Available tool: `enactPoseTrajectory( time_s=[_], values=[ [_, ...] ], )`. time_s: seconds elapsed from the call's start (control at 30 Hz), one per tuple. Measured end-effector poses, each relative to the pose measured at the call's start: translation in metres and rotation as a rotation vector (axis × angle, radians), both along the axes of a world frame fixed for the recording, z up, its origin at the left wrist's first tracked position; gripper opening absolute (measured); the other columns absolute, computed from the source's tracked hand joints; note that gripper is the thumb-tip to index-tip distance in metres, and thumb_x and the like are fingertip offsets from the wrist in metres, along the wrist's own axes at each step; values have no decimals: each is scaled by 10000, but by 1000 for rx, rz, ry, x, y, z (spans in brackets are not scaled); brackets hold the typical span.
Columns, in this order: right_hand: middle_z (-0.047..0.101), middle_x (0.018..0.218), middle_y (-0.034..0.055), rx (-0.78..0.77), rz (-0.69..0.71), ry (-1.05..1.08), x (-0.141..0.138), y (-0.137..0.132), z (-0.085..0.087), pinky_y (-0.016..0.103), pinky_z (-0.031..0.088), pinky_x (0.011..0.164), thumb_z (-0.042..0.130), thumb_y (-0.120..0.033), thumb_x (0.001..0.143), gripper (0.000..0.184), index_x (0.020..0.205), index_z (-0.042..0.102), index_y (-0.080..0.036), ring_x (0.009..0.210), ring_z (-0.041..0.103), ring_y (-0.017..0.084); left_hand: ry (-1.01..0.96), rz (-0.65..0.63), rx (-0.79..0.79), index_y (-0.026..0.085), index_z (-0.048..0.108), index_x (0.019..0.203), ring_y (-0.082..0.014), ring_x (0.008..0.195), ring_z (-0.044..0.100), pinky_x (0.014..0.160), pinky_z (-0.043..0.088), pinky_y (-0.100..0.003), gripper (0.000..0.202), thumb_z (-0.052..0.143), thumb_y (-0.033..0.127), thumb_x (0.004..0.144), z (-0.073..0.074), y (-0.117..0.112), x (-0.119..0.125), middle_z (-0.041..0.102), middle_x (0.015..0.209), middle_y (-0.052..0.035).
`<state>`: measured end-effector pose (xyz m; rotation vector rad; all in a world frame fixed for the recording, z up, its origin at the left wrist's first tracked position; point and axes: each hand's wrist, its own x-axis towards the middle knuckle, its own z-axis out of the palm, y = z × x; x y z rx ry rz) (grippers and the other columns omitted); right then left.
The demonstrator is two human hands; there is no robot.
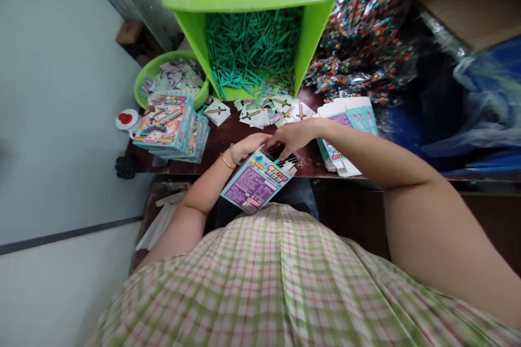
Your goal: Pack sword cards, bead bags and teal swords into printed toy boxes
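A small turquoise and purple cardboard box [254, 184] is tilted in front of my body at the table edge, its open end facing up and to the right. My left hand [251, 146] grips the box along its far side near the opening. My right hand [293, 136] bends over the open end, thumb and fingers drawn together at the mouth. Black-and-white striped contents [288, 161] show in the opening beneath these fingers. A bit of teal shows by the fingertips; what they hold is mostly hidden.
A green bin [250, 2] of teal sticks [254, 49] stands behind. Leaflets [254, 115] with sword pictures lie before it. Left are stacked boxes [163, 124] and a green basin [140, 84]. Right are flattened cartons [345, 119] and bagged colourful pieces [362, 27].
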<state>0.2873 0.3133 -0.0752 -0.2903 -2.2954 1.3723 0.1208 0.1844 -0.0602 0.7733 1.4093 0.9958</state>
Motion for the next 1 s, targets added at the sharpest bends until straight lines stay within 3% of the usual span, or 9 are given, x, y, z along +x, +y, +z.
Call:
enactPoseTrajectory(
  time_s=[0.1, 0.23, 0.3, 0.4, 0.5, 0.63, 0.8, 0.93, 1.0],
  values=[
    [805, 1061, 0, 72, 285, -65, -17, 7, 27, 396, 582, 1009, 869, -482, 792, 374, 1040, 813, -208, 977, 751, 185, 48, 175, 143, 135, 788, 807, -247, 877, 755, 925, 589, -383, 132, 807, 263, 835, 16, 2, -7, 785, 815, -53],
    [629, 1487, 82, 181, -41, 109, -6, 4, 58, 583, 431, 1218, 733, -481, 957, 484, 1390, 695, -268, 1423, 561, 325, 76, 493, 388, 159, 786, 922, -246, 1017, 743, 1008, 561, -377, 213, 774, 370, 896, 30, -6, -29, 795, 991, -58],
    [506, 1611, 99, 246, -149, 120, 0, -13, 51, 613, 359, 1265, 630, -450, 1023, 542, 1538, 569, -293, 1537, 431, 338, 122, 569, 459, 167, 777, 898, -230, 976, 739, 979, 568, -351, 307, 801, 472, 872, 25, -8, -37, 784, 950, -54],
    [395, 1685, 135, 251, -228, 66, 1, -40, 20, 626, 312, 1287, 539, -429, 1054, 603, 1633, 442, -291, 1586, 352, 341, 153, 661, 485, 182, 753, 828, -210, 895, 721, 915, 582, -323, 452, 837, 624, 786, 8, -10, -38, 762, 865, -37],
    [405, 1676, 149, 164, -309, 53, -3, -49, -6, 607, 316, 1288, 493, -463, 1066, 554, 1590, 504, -285, 1577, 375, 328, 132, 793, 527, 196, 732, 816, -204, 959, 705, 940, 561, -301, 539, 849, 711, 712, -8, -13, -35, 756, 901, -32],
    [448, 1661, 122, 91, -355, 150, -8, -47, -12, 550, 318, 1295, 513, -555, 1047, 537, 1510, 586, -292, 1569, 395, 294, 92, 824, 531, 195, 738, 875, -212, 1043, 691, 960, 533, -283, 567, 886, 701, 668, -16, -23, -24, 753, 954, -45],
    [516, 1621, 167, -308, -367, 203, -20, -52, -18, 509, 417, 1227, 406, -696, 1026, 817, 1681, 323, -215, 1480, 518, 279, 31, 803, 485, 196, 741, 990, -223, 1093, 692, 961, 518, -275, 504, 905, 578, 706, -20, -36, -2, 760, 1024, -45],
    [554, 1598, 134, -590, -231, 172, -17, -55, -26, 484, 475, 1178, 146, -724, 1031, 848, 1641, 421, -203, 1429, 578, 270, -53, 798, 473, 207, 746, 1000, -214, 1114, 699, 989, 513, -274, 432, 906, 484, 710, -23, -43, 3, 769, 1053, -28],
    [540, 1616, 114, -601, -179, 190, -13, -53, -25, 487, 485, 1166, 219, -698, 1029, 790, 1613, 473, -230, 1447, 563, 271, -103, 835, 453, 206, 757, 989, -221, 1120, 706, 1001, 521, -300, 397, 871, 494, 740, -23, -46, 1, 781, 1083, -43]
  ],
)
